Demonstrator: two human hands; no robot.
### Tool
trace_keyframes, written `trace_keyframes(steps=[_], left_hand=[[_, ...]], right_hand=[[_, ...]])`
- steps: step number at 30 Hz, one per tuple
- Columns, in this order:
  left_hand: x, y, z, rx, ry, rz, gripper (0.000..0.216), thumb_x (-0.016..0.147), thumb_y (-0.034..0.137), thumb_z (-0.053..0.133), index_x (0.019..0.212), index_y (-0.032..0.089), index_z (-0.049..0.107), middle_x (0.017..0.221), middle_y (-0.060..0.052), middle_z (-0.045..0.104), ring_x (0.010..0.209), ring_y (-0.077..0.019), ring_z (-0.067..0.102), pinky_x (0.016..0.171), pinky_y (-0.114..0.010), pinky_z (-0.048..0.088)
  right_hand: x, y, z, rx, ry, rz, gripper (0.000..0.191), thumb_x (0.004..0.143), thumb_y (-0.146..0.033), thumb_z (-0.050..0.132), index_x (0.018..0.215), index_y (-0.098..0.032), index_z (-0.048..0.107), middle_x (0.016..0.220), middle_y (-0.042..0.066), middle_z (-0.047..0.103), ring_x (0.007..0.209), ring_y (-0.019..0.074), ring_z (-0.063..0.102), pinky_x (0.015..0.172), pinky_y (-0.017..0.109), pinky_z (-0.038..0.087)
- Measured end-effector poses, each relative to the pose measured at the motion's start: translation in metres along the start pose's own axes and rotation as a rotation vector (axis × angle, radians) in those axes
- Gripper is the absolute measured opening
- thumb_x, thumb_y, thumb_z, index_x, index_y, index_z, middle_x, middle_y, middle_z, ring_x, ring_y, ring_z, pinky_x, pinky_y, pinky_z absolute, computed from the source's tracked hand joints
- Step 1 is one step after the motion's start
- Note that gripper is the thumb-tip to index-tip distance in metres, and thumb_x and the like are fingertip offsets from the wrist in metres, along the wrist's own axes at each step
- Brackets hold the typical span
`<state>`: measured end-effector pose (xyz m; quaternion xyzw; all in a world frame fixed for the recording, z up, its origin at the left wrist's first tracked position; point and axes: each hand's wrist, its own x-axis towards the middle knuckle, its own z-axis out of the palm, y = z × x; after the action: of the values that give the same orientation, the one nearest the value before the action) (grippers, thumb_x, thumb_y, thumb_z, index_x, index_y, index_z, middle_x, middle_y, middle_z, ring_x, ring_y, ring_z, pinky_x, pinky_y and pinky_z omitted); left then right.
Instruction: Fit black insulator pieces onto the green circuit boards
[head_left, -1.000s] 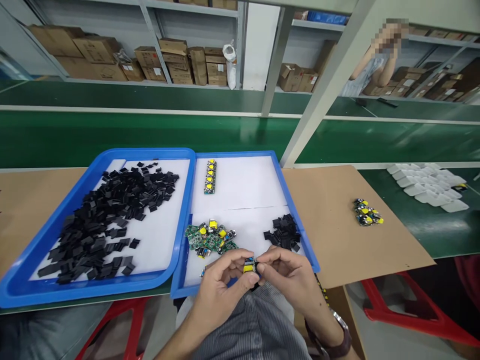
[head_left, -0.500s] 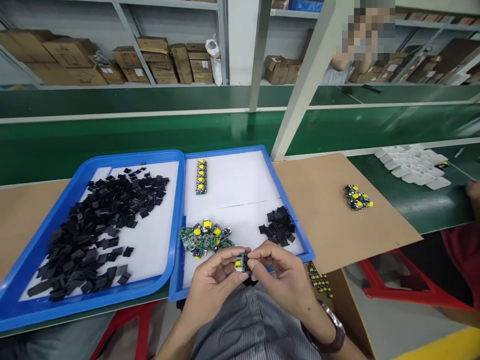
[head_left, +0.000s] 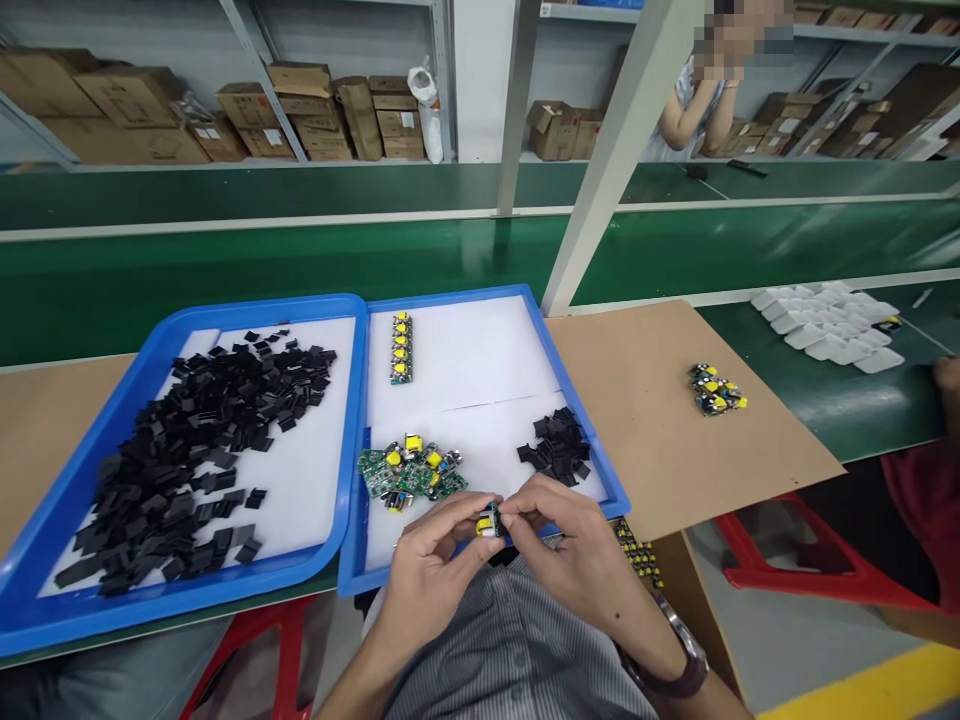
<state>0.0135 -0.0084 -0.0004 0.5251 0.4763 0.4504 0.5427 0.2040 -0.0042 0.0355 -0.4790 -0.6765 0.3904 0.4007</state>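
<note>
A small circuit board [head_left: 489, 522] with a yellow component is held just past the front edge of the right tray. My left hand [head_left: 439, 560] pinches it from the left between thumb and fingers. The fingertips of my right hand [head_left: 562, 540] close on its right side; whether a black piece is also between them I cannot tell. Beyond my left hand lies a heap of green circuit boards [head_left: 412, 475] with yellow parts. A small pile of black flat pieces [head_left: 556, 445] lies beyond my right hand. Further back, several boards stand in a neat row [head_left: 401, 348].
A left blue tray [head_left: 354, 420] holds many black pieces [head_left: 217, 420]. The right blue tray [head_left: 577, 395] adjoins it. More boards [head_left: 716, 390] lie on brown cardboard [head_left: 637, 400], with white containers [head_left: 829, 325] beyond. A slanted post [head_left: 611, 150] rises behind. A person [head_left: 694, 115] is across the bench.
The board has turned slightly between my fingers, so its yellow part now faces more toward me. Both hands have shifted only a little, and the camera view has tilted slightly.
</note>
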Motion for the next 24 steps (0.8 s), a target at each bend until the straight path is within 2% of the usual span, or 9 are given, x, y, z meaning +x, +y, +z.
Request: trace_keyframes(steps=[3,6,9,12,15,17,21,24], left_hand=[[0.0,0.002,0.001,0.113,-0.001,0.056,0.031,0.086,0.024,0.082,0.117,0.028,0.081,0.119,-0.009,0.078,0.112,-0.0271,0.073,0.095,-0.035,0.061],[0.0,0.0,-0.001,0.185,-0.022,0.106,0.032,0.089,0.021,0.079,0.12,0.028,0.079,0.12,-0.008,0.078,0.113,-0.026,0.072,0.097,-0.035,0.059],[-0.002,-0.003,-0.002,0.231,-0.049,0.173,0.035,0.092,0.019,0.076,0.126,0.03,0.074,0.122,-0.007,0.075,0.113,-0.024,0.071,0.095,-0.034,0.06],[-0.004,-0.004,0.0,0.309,-0.058,0.236,0.04,0.095,0.017,0.07,0.133,0.03,0.067,0.128,-0.008,0.07,0.117,-0.0232,0.068,0.094,-0.035,0.06],[-0.005,0.002,0.004,0.396,-0.036,0.274,0.042,0.096,0.015,0.066,0.136,0.029,0.063,0.136,-0.01,0.063,0.126,-0.0247,0.063,0.101,-0.04,0.058],[-0.004,0.008,0.008,0.421,-0.033,0.31,0.041,0.096,0.013,0.066,0.134,0.027,0.062,0.132,-0.009,0.064,0.123,-0.0234,0.064,0.102,-0.039,0.057],[-0.004,0.021,0.013,0.367,-0.05,0.364,0.039,0.093,0.008,0.066,0.128,0.025,0.063,0.117,-0.006,0.068,0.109,-0.0183,0.068,0.095,-0.032,0.058],[-0.004,0.023,0.015,0.341,-0.056,0.387,0.04,0.092,0.007,0.068,0.128,0.023,0.065,0.116,-0.006,0.067,0.109,-0.0181,0.067,0.095,-0.032,0.057]], right_hand=[[0.003,0.002,-0.002,-0.025,-0.038,0.006,0.019,0.097,-0.01,0.058,0.096,-0.022,0.072,0.086,0.003,0.067,0.073,0.0173,0.064,0.066,0.03,0.052],[0.006,0.007,-0.003,0.049,-0.048,0.044,0.018,0.095,-0.01,0.061,0.092,-0.022,0.074,0.085,0.003,0.068,0.074,0.0174,0.065,0.067,0.03,0.053],[0.008,0.013,-0.001,0.212,-0.048,0.134,0.012,0.096,-0.017,0.066,0.092,-0.021,0.077,0.085,0.003,0.069,0.069,0.0158,0.066,0.063,0.029,0.055],[0.005,0.021,0.001,0.438,-0.036,0.25,0.01,0.094,-0.027,0.073,0.1,-0.021,0.079,0.089,0.003,0.071,0.065,0.0144,0.07,0.063,0.029,0.059],[0.002,0.027,0.002,0.636,-0.023,0.348,0.014,0.091,-0.031,0.079,0.103,-0.022,0.079,0.079,0.001,0.073,0.064,0.0143,0.072,0.065,0.028,0.062],[0.0,0.03,0.0,0.697,-0.034,0.363,0.011,0.091,-0.03,0.08,0.098,-0.022,0.08,0.074,0.0,0.072,0.064,0.0134,0.071,0.066,0.026,0.061],[-0.002,0.034,-0.004,0.73,-0.031,0.33,0.005,0.092,-0.028,0.08,0.093,-0.023,0.081,0.081,0.0,0.071,0.066,0.011,0.068,0.065,0.022,0.06],[-0.004,0.035,-0.005,0.717,-0.049,0.319,0.004,0.095,-0.028,0.077,0.093,-0.024,0.08,0.083,0.0,0.069,0.066,0.0107,0.067,0.063,0.021,0.059]])
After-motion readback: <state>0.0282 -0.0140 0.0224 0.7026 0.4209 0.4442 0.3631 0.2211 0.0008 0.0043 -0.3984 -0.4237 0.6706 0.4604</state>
